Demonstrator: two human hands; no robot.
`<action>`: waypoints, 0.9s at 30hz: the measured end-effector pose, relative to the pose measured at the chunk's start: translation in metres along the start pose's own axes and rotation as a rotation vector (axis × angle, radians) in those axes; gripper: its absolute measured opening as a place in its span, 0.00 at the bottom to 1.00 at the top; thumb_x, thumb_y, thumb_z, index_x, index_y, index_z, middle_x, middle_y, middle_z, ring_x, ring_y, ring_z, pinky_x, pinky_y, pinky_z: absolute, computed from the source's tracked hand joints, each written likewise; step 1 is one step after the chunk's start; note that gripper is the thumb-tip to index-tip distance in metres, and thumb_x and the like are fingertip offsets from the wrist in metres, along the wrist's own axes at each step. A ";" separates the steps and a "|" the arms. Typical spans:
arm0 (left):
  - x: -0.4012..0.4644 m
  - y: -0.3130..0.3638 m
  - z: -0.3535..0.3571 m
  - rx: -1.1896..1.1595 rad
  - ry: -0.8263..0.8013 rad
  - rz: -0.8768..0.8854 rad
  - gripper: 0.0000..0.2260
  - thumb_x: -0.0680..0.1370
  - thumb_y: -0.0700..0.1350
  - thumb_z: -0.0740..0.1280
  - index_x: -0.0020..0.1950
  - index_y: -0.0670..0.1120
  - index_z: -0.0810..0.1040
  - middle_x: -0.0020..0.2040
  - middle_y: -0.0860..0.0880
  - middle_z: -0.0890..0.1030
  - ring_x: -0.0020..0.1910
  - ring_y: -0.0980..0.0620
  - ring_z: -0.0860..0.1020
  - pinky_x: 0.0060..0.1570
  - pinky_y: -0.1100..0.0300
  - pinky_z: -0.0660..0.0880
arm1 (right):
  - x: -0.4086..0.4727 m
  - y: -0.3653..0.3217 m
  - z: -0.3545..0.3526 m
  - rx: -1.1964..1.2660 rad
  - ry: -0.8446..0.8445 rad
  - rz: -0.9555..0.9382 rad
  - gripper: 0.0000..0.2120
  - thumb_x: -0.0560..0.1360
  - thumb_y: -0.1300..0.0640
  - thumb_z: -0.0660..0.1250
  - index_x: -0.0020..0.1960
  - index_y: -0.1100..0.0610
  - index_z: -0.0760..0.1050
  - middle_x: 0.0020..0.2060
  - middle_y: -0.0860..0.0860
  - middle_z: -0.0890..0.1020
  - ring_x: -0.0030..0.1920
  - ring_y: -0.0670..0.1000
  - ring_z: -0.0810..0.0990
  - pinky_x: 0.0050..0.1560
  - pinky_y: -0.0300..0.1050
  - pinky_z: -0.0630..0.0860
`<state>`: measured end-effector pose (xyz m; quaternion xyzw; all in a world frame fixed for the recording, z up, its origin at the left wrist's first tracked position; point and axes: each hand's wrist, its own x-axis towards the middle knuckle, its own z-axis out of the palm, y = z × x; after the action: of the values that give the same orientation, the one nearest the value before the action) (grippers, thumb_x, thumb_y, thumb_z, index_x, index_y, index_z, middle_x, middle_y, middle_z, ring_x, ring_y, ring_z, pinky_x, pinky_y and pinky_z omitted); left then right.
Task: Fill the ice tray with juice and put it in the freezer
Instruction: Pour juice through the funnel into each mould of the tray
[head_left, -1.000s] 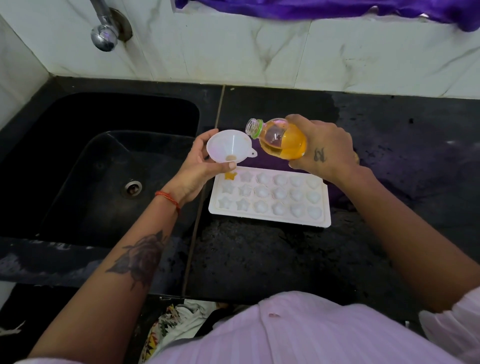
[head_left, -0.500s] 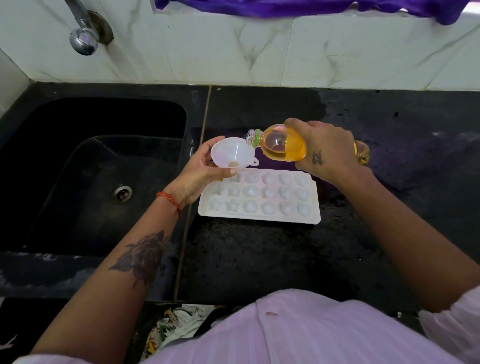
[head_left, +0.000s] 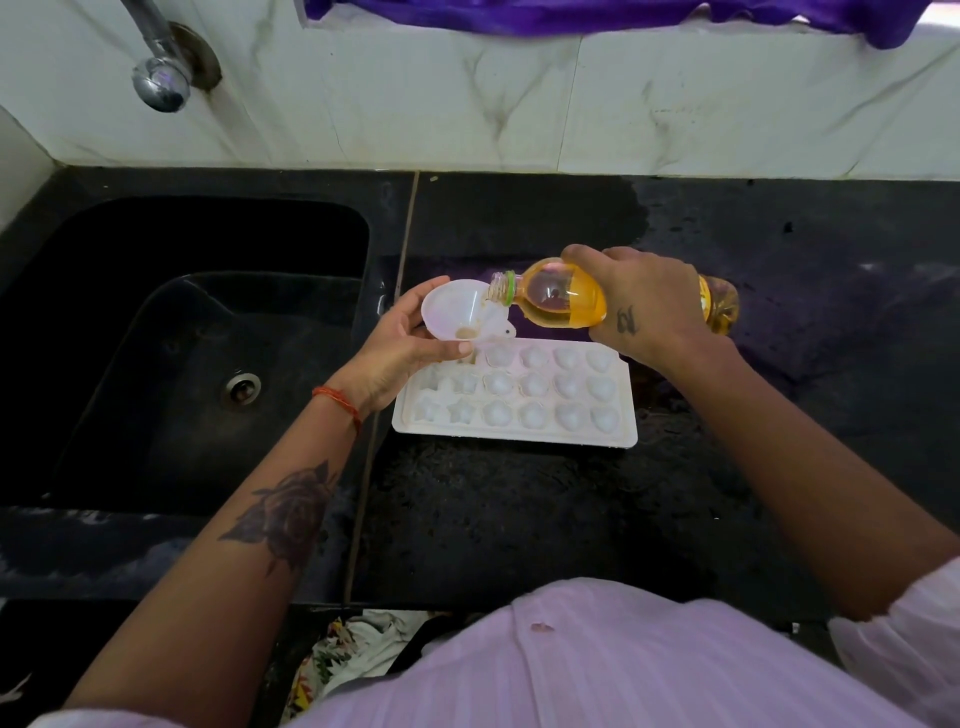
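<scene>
Right hand (head_left: 641, 306) gripping tilted clear plastic juice bottle (head_left: 561, 299); left hand (head_left: 397, 345) pinching white plastic funnel (head_left: 457, 317) over white moulded ice tray (head_left: 514, 434), far-left cells. Overpour risk: funnel overflow, spill onto black counter (head_left: 519, 519).

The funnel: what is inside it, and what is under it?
Inside the funnel, some juice sits at the bottom. Under it lies the ice tray; the mould below its spout is covered.

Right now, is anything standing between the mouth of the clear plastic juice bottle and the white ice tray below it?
Yes, on purpose: the white plastic funnel, held by the left hand, sits between the clear juice bottle mouth and the white ice tray. The right hand tips the bottle into it. Nothing else blocks the tray's far-left corner.
</scene>
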<state>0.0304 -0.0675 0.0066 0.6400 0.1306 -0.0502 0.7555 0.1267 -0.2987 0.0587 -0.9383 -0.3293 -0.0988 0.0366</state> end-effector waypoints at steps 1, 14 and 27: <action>0.000 0.000 0.000 0.003 0.000 0.000 0.37 0.58 0.38 0.76 0.65 0.55 0.70 0.61 0.49 0.74 0.61 0.47 0.75 0.52 0.52 0.80 | 0.000 0.000 0.000 -0.001 -0.001 -0.001 0.35 0.65 0.53 0.76 0.68 0.48 0.65 0.54 0.56 0.81 0.51 0.58 0.80 0.40 0.44 0.67; -0.002 0.003 0.000 -0.006 -0.007 0.012 0.38 0.58 0.37 0.76 0.66 0.54 0.70 0.61 0.49 0.74 0.61 0.47 0.75 0.50 0.54 0.80 | -0.005 -0.002 -0.006 0.050 -0.036 0.024 0.34 0.67 0.51 0.75 0.69 0.48 0.64 0.53 0.54 0.80 0.52 0.57 0.79 0.41 0.44 0.65; 0.010 0.001 0.018 0.018 -0.081 0.044 0.38 0.64 0.32 0.75 0.70 0.50 0.68 0.64 0.47 0.73 0.62 0.48 0.75 0.53 0.53 0.79 | -0.020 0.010 -0.017 0.056 -0.043 0.073 0.35 0.67 0.51 0.75 0.69 0.46 0.63 0.56 0.54 0.79 0.54 0.58 0.78 0.43 0.45 0.64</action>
<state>0.0431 -0.0840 0.0075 0.6467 0.0852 -0.0606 0.7555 0.1153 -0.3212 0.0716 -0.9503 -0.2982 -0.0678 0.0593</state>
